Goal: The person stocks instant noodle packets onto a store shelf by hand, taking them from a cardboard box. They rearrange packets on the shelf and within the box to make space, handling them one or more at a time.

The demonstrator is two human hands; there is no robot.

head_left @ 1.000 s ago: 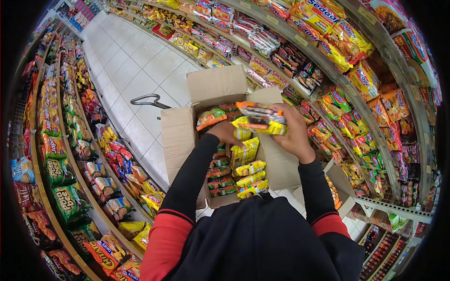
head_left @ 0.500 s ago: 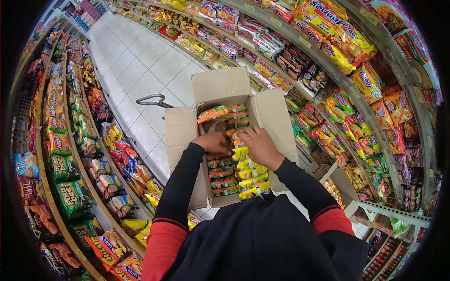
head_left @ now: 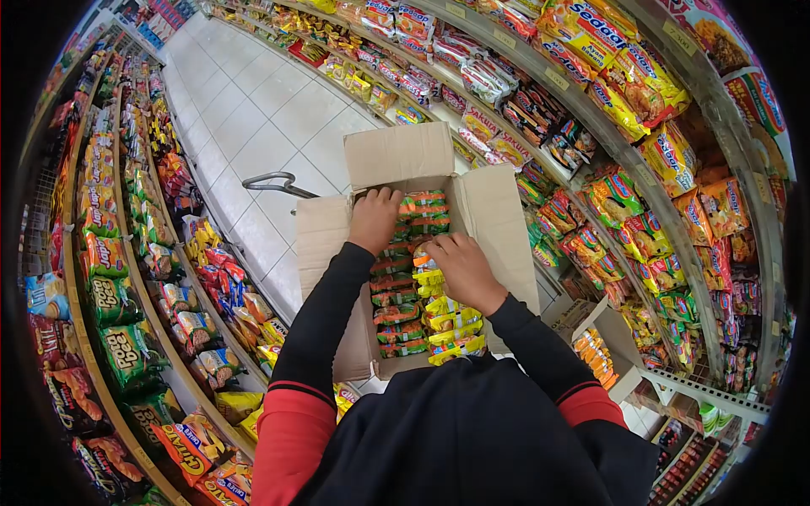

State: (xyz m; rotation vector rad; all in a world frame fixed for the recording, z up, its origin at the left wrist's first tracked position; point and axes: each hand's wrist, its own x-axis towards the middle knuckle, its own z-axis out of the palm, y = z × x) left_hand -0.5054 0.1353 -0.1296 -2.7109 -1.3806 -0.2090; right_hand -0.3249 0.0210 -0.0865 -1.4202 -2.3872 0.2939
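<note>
A cardboard box [head_left: 398, 162] stands open in front of me, its flaps folded outward. Inside are two columns of packets that look like instant noodles: orange-and-green packets [head_left: 399, 314] on the left, yellow packets [head_left: 456, 323] on the right, and more orange-and-green packets [head_left: 423, 202] at the far end. My left hand [head_left: 376, 221] is at the far left corner, fingers bent down into the box; what they grip is hidden beneath them. My right hand [head_left: 462, 270] has its fingers closed on an orange-and-yellow noodle packet [head_left: 423, 256] at the far end of the yellow column.
Shelves of noodle packets [head_left: 645, 232] curve along the right side. Snack shelves [head_left: 126, 337] line the left. A bent metal handle [head_left: 274, 184] sticks out beside the box. A second open carton [head_left: 620, 333] with orange packets stands at the right. Tiled floor [head_left: 245, 101] runs ahead.
My left hand has moved up and away, to the far left corner of the box. The orange packet that lay tilted there is now covered by it. My right hand has barely shifted.
</note>
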